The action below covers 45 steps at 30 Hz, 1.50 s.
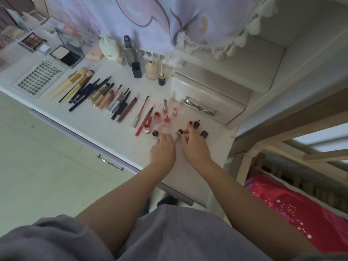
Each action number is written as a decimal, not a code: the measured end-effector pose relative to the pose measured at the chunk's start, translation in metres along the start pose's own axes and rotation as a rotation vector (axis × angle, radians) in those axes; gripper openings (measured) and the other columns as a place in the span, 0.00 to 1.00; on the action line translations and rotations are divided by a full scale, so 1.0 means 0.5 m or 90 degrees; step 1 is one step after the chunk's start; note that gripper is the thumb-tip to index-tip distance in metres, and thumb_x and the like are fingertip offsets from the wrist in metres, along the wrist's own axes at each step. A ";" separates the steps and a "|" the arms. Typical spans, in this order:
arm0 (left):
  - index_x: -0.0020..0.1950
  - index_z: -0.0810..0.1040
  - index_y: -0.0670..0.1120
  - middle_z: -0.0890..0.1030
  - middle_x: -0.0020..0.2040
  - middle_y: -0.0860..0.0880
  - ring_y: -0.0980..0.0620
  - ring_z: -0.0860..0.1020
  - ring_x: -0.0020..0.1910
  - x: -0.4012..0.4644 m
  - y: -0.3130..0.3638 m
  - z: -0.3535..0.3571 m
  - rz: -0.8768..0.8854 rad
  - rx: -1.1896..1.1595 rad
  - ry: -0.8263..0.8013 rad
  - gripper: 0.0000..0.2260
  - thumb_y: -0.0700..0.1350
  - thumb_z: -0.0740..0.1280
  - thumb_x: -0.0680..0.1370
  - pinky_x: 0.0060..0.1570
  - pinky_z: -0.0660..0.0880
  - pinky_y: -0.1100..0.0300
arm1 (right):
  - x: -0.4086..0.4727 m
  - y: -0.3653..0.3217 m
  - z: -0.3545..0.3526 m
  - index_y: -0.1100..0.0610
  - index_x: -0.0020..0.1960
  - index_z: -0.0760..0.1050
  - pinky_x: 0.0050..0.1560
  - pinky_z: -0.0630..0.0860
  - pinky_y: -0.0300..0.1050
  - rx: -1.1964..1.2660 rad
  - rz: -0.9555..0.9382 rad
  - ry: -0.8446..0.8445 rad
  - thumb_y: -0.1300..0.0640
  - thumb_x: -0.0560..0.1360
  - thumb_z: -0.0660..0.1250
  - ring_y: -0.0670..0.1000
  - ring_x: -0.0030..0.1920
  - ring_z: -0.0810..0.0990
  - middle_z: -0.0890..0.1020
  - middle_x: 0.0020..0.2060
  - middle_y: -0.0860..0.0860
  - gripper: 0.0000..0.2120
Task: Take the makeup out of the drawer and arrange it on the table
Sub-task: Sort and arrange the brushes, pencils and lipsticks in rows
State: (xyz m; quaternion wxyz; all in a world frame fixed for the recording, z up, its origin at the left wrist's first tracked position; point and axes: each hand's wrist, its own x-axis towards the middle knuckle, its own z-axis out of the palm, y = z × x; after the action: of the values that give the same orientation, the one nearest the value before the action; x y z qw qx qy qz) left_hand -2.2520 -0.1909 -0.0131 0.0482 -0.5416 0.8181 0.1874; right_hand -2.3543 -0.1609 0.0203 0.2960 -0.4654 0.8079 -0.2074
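Note:
Makeup lies in rows on the white table [105,132]: brushes [75,83], pencils and tubes [105,97], red liners [143,117] and small orange-capped bottles [157,116]. My right hand [195,147] pinches a small white tube with a dark cap [178,135] at its top end, near an orange-capped bottle [190,123]. My left hand [162,149] rests on the table just left of that tube, fingers curled down; whether they hold anything is hidden. A small drawer unit [207,95] with a metal handle stands shut behind the hands.
Palettes [33,41], a compact [66,53], a lash tray [37,80] and bottles [151,70] line the back. A dark cap [204,134] lies right of my hand. A drawer handle [110,162] shows under the table edge. A bed with a red cover [293,204] is on the right.

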 end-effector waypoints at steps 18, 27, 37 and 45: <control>0.43 0.70 0.53 0.70 0.34 0.55 0.60 0.68 0.31 -0.043 -0.044 -0.209 0.281 -0.357 -0.174 0.10 0.49 0.54 0.82 0.33 0.64 0.68 | -0.050 -0.063 -0.147 0.54 0.50 0.73 0.29 0.70 0.38 0.202 -0.090 -0.186 0.51 0.80 0.58 0.44 0.30 0.75 0.77 0.34 0.48 0.09; 0.45 0.73 0.45 0.69 0.33 0.52 0.56 0.66 0.31 -0.050 -0.054 -0.236 0.324 -0.332 -0.165 0.11 0.49 0.57 0.81 0.30 0.64 0.68 | -0.062 -0.065 -0.198 0.49 0.53 0.73 0.29 0.71 0.34 0.186 -0.033 -0.281 0.50 0.78 0.63 0.43 0.34 0.79 0.82 0.38 0.46 0.05; 0.41 0.69 0.53 0.70 0.33 0.53 0.56 0.68 0.32 -0.052 -0.062 -0.248 0.337 -0.306 -0.161 0.09 0.51 0.58 0.80 0.35 0.65 0.62 | -0.077 -0.076 -0.190 0.49 0.49 0.74 0.32 0.71 0.34 0.172 -0.073 -0.264 0.49 0.79 0.61 0.45 0.36 0.78 0.81 0.38 0.45 0.05; 0.45 0.70 0.53 0.70 0.33 0.54 0.57 0.68 0.32 -0.052 -0.055 -0.249 0.337 -0.310 -0.155 0.07 0.52 0.57 0.80 0.34 0.65 0.64 | -0.079 -0.071 -0.197 0.52 0.51 0.75 0.31 0.70 0.35 0.224 -0.053 -0.266 0.50 0.78 0.63 0.44 0.34 0.74 0.79 0.35 0.46 0.07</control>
State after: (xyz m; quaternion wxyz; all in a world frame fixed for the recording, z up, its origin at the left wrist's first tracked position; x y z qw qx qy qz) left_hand -2.2010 -0.2223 0.1026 -0.0351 -0.2807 0.8494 0.4456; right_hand -2.3825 -0.1375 0.1258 0.5239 -0.4725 0.6608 -0.2562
